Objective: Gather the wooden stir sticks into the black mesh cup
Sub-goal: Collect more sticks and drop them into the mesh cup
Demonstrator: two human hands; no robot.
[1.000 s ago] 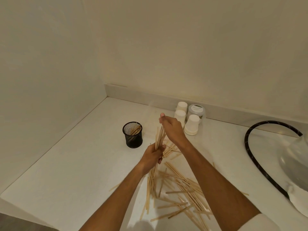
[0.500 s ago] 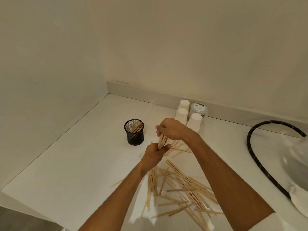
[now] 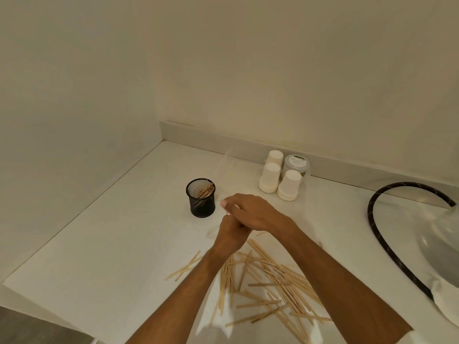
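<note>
The black mesh cup stands on the white counter with several wooden stir sticks leaning inside it. Just right of the cup my left hand is closed in a fist around a bundle of stir sticks, which runs down from under the hand to the counter. My right hand lies palm down across the top of the left fist and hides the bundle's upper ends. Its fingertips point toward the cup. A loose pile of stir sticks is scattered below and between my forearms.
Three upturned white paper cups and a clear lidded jar stand by the back wall. A black hose curves along the right beside a clear bowl-like object. Walls close in at the left and back.
My right hand has come down from the raised stick tops onto my left fist, and the bundle's upper ends are now covered. The view has shifted slightly.
</note>
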